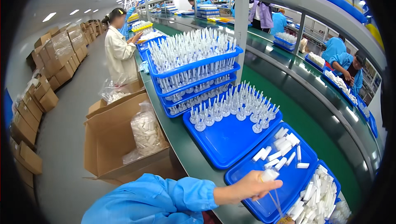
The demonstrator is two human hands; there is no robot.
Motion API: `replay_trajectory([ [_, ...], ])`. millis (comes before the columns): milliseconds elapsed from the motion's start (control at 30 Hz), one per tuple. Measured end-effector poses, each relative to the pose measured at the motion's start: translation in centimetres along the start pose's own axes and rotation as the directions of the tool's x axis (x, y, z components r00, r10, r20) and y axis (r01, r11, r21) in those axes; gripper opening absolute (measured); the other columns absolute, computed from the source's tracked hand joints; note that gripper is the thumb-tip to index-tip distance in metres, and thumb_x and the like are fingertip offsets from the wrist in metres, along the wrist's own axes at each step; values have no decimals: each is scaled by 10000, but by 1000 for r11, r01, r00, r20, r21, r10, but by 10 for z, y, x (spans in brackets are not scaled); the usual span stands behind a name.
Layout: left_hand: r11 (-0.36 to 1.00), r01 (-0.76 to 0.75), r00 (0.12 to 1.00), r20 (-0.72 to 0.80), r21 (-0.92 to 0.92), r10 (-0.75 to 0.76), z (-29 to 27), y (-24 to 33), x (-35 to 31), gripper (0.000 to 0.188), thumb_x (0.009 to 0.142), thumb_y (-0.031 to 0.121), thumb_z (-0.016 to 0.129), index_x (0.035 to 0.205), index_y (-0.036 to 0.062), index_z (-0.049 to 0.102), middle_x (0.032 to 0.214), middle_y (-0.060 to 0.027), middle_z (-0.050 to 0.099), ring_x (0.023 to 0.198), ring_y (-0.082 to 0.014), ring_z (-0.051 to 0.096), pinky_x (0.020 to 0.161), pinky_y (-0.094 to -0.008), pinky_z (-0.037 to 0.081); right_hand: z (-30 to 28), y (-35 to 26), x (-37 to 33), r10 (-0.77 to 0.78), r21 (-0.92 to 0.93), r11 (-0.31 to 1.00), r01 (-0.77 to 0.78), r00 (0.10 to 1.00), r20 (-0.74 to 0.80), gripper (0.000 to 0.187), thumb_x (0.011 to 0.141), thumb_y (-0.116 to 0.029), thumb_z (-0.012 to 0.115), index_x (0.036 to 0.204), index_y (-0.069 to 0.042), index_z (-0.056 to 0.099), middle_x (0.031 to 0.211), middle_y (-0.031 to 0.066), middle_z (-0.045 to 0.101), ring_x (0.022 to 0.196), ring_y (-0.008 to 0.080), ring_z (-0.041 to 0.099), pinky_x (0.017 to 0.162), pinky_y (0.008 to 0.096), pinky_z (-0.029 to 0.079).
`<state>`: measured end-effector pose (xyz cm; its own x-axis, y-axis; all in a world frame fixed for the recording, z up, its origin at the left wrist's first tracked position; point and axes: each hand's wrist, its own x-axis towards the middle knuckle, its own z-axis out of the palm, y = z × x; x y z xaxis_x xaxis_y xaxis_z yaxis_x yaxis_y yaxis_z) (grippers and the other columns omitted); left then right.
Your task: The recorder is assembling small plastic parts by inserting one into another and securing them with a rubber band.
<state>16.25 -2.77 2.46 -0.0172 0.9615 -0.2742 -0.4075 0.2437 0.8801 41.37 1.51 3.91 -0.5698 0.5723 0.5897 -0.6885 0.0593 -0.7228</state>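
My left hand (pixel 252 185), in a blue sleeve, reaches in from the lower left over a blue tray. Its fingers are closed on a white cylindrical piece (pixel 269 175). A thin, pale, see-through strip (pixel 274 202) hangs below the hand toward a small brown thing at the lower rim, which I cannot make out. Loose white tube-like pieces (pixel 284 145) lie at the far end of this blue tray (pixel 253 164). Beside it, another blue tray (pixel 218 143) bears upright clear-based pieces with thin white stems (pixel 235 104). My right hand is out of view.
Stacked blue trays (pixel 198 67) full of stemmed pieces stand behind. A heap of white pieces (pixel 313 195) fills a tray at lower right. An open cardboard box (pixel 111 133) with bagged white parts stands left. Beyond runs a green conveyor (pixel 288 96); a person (pixel 119 51) works farther along.
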Motion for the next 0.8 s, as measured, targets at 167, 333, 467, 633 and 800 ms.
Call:
replay_trajectory([
  [167,717,-653,746,45,244,664,65,-14,-17,383,892,243,713,1225,76,626,1068,-82,657,946,-149,625,779,-265,508,23,15,36,30,62,998,17,731,-681,596,1057,-373,397,1420,96,462,1344,222,597,1198,282,556,933,388,429],
  [333,707,-630,775,302,320,554,77,-40,-30,406,750,136,781,1132,121,642,904,-108,706,814,-285,709,717,-359,554,-9,45,15,55,-583,703,-408,848,-527,593,997,-262,570,1468,65,417,1371,219,563,1237,313,556,1090,420,392],
  [467,628,-432,874,128,647,470,61,-8,-30,820,769,149,729,1502,180,363,849,-145,705,720,-341,700,615,-419,539,-12,29,-2,69,-401,899,-175,962,-265,919,874,-323,779,1534,53,263,1474,223,461,1333,326,485,1086,406,404],
  [633,428,-389,918,305,816,254,59,-14,-21,988,787,160,748,1588,55,180,883,-226,685,773,-355,700,658,-421,532,13,-1,-5,307,-878,377,-294,934,-181,657,788,-77,834,1356,8,515,1269,166,567,1183,284,556,1055,400,422],
  [800,756,-639,731,419,145,538,47,-58,6,1020,857,318,762,1612,126,103,1396,-209,501,1235,-365,553,1000,-411,463,26,9,-3,85,-818,538,-200,979,-184,355,812,8,769,1127,-18,608,1094,129,572,1043,254,568,919,382,457],
])
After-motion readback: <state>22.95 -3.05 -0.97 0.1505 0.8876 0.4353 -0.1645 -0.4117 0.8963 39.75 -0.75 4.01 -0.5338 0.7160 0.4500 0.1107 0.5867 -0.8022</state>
